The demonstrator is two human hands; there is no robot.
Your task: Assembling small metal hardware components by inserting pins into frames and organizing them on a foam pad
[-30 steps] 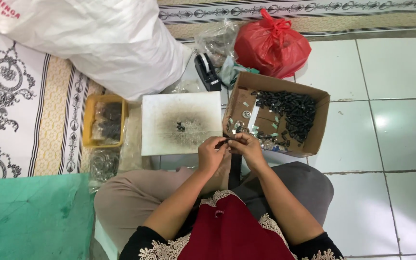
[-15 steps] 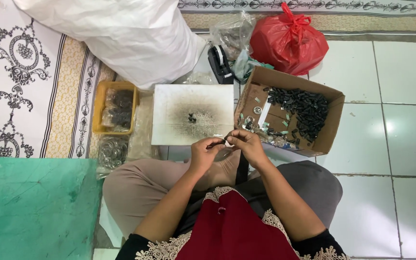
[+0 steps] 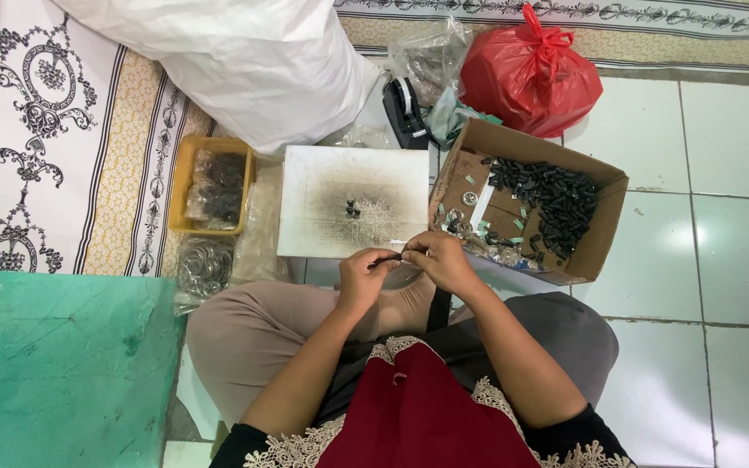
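Note:
My left hand and my right hand meet above my knees, both pinching one small dark part between their fingertips. They hover at the near edge of a white square board smudged grey in the middle, where two tiny dark pieces lie. To the right stands an open cardboard box filled with several small black parts and metal rings.
A yellow tray with bagged parts sits left of the board, a bag of metal rings below it. A big white sack, a red plastic bag and a black tape dispenser lie behind. A green mat is at my left.
The view has shifted a little; the hands stay together on the small part, now slightly lower and closer to my knees.

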